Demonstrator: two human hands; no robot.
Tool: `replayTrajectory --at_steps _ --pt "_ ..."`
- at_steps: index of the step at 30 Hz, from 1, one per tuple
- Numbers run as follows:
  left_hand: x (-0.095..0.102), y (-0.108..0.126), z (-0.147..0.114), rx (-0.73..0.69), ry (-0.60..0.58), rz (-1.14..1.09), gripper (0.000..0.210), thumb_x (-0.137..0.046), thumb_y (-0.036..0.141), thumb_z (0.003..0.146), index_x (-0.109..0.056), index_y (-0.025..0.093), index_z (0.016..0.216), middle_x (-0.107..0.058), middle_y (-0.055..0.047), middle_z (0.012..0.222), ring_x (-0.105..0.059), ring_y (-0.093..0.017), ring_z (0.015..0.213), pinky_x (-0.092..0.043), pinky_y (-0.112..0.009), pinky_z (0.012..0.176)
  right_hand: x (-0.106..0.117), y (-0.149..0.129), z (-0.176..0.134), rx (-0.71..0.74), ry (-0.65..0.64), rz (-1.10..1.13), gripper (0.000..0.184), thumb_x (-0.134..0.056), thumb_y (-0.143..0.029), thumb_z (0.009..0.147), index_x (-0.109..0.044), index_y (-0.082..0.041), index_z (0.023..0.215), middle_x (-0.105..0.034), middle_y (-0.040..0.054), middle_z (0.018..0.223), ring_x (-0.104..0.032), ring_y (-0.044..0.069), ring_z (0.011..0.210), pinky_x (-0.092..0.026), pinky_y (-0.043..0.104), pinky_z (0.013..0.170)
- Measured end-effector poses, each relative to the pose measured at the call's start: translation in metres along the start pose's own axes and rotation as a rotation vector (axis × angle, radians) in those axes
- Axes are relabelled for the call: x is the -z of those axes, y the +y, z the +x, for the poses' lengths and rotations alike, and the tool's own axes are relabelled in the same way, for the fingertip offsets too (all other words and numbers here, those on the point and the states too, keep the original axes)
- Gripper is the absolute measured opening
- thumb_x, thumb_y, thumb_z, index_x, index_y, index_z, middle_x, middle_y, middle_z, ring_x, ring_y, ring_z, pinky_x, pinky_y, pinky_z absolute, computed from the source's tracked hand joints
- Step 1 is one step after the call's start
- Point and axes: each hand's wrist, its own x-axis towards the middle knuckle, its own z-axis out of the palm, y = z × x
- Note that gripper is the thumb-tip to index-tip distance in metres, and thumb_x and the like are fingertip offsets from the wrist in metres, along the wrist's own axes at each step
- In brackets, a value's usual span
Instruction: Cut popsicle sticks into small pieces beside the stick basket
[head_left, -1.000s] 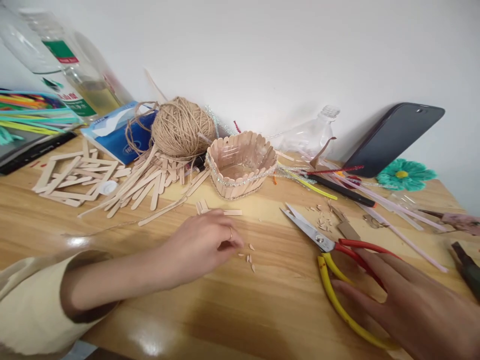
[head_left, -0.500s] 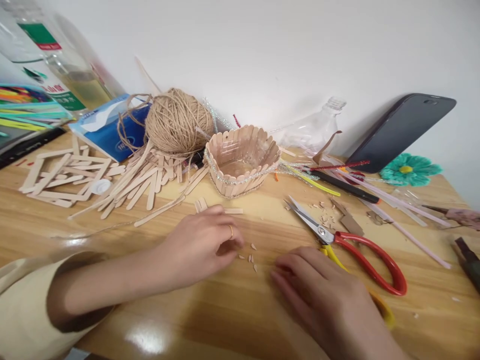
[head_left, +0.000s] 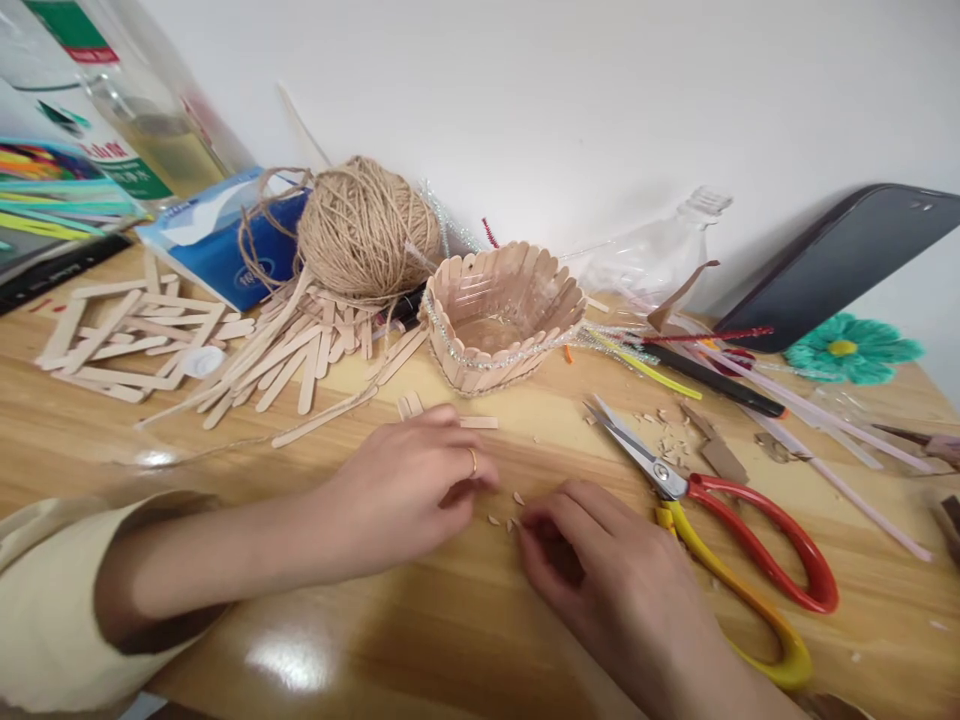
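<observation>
- Wood chips lie scattered on the table, right between my hands.
- My right hand curls over them, fingertips touching; can't tell if it's grasping any.
- Left hand rests loosely curled, holding nothing.
- Scissors lie just beside my right.

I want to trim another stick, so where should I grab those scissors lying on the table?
Probably take the scissors by the two handle loops, red and yellow, coming from the near right side. They lie flat, with the loops toward the table's near edge and the open blades pointing away to the far left. The right hand rests just left of the handles, fingertips at the small wood chips.
</observation>
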Motion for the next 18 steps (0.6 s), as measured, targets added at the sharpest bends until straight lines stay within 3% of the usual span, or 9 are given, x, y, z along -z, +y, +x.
replayTrajectory --at_steps 6,14,18 --pt "-0.007 0.001 -0.002 -0.052 -0.042 0.067 0.011 -0.057 0.023 0.081 -0.068 0.022 0.079 -0.065 -0.001 0.078 -0.055 -0.019 0.083 -0.043 -0.033 0.078 -0.001 0.003 0.001 0.082 -0.01 0.006 0.017 -0.047 -0.011 0.081 -0.06 -0.016 0.071 -0.059 0.0022 0.064 -0.056 0.014 0.056 -0.041 0.023 0.049" --pt "0.001 -0.004 -0.005 -0.113 -0.047 0.011 0.019 -0.053 0.014 0.083 -0.069 0.023 0.082 -0.065 0.0 0.078 -0.053 -0.018 0.08 -0.041 -0.029 0.072 0.017 0.008 -0.001 0.229 -0.049 0.092 0.014 -0.05 -0.007 0.083 -0.057 -0.015 0.075 -0.055 0.0012 0.063 -0.05 0.013 0.056 -0.037 0.024 0.047" --pt "-0.001 -0.003 -0.005 -0.089 -0.029 0.034 0.01 -0.06 0.021 0.079 -0.069 0.021 0.083 -0.065 -0.001 0.077 -0.053 -0.02 0.083 -0.042 -0.031 0.073 0.024 0.007 -0.003 0.268 -0.175 0.085 0.017 -0.049 -0.006 0.083 -0.055 -0.016 0.071 -0.055 0.0008 0.063 -0.049 0.013 0.056 -0.035 0.026 0.047"
